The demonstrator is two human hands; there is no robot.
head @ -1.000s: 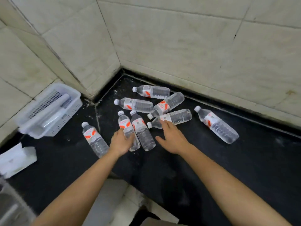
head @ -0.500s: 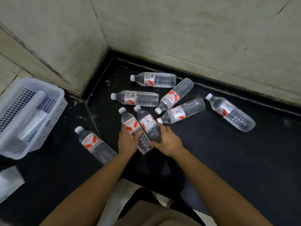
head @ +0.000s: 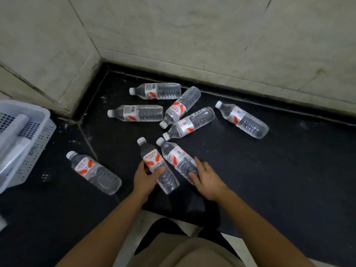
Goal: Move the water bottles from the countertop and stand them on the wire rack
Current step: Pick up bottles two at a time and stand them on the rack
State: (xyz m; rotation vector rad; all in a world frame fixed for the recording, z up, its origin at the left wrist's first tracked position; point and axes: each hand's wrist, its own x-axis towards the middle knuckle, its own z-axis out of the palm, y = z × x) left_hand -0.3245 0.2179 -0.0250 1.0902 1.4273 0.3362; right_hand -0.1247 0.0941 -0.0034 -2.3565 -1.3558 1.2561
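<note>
Clear plastic water bottles (head: 192, 122), eight, lie flat on black stone countertop (head: 289, 180). Pick-up step: left hand (head: 145, 178) wraps near red-labelled bottle (head: 152, 160); right hand (head: 209, 180) curls round its right neighbour (head: 178, 157). Next: lift both, stand them on wire rack, not in view.

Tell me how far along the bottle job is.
Done: nothing yet; no bottle stands, and no wire rack is in view. In hand: the left hand grips one bottle, the right hand its neighbour. Left: six more bottles lying on the countertop.
</note>
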